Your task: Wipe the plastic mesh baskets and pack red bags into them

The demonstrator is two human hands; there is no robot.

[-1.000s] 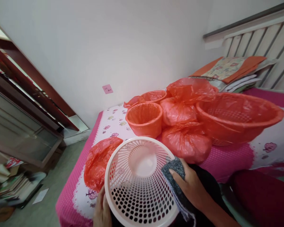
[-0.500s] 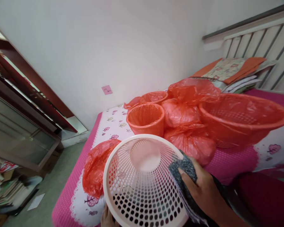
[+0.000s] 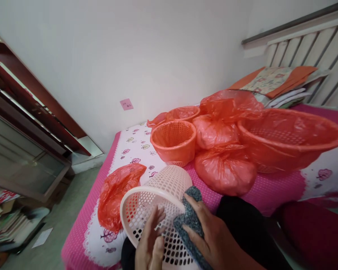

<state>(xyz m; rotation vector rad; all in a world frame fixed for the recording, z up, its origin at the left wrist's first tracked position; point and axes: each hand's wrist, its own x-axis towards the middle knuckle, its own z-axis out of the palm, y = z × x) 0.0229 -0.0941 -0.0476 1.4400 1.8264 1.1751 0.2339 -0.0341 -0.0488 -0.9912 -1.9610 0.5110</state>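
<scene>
Whitish perforated plastic basket (image 3: 170, 183) now turned leftward by near edge of pink-and-white bed (image 3: 81, 228); left hand (image 3: 150, 243) before opening, fingers released, extended; right hand (image 3: 214, 234) grasping fuzzy grey cloth (image 3: 190, 218) at rim.

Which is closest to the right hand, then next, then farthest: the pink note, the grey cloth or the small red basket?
From the right hand, in the head view:
1. Grey cloth: gripped in it.
2. Small red basket: ahead and left, on the patterned cover.
3. Pink note: farther ahead and left, on the wall.

Grey cloth (image 3: 187, 223) in right grip (image 3: 215, 234), against pale basket (image 3: 171, 178)
</scene>
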